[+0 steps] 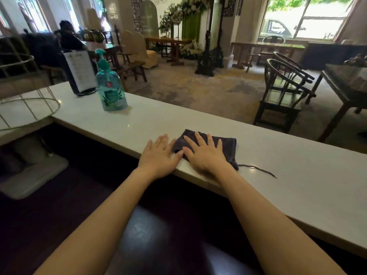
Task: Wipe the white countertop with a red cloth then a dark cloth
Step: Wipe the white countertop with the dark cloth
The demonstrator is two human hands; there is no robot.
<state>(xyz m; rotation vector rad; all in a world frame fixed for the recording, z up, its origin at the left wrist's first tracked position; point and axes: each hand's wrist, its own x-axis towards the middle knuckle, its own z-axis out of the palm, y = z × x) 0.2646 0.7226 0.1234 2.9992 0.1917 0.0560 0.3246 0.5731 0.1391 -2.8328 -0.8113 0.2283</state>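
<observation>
- Right hand [204,153] is laid flat, palm down, fingers spread, pressing on the dark cloth [226,147]. It isn't clenched around it, just resting on top with an open palm.
- Left hand [158,155] is also flat and open, holding nothing. It sits on the bare counter just beside the cloth, thumb tip touching or nearly touching the cloth's left edge, hard to say which.
- The cloth is a soft dark grey fabric folded into a rough rectangle, a bit rumpled, near the front edge of the white countertop [297,175]. A loose thread [258,168] trails off its right corner along the surface.
- The countertop looks smooth and slightly glossy, a long pale slab with small light reflections.
- Further left on it stands a teal see-through pump bottle [111,90], upright and mostly full of a blue-green liquid.
- Right behind the bottle is a sign holder [80,73] with a printed sheet, text too blurry to read.
- At far left sits a thin wire frame basket [29,108], contents can't be made out.
</observation>
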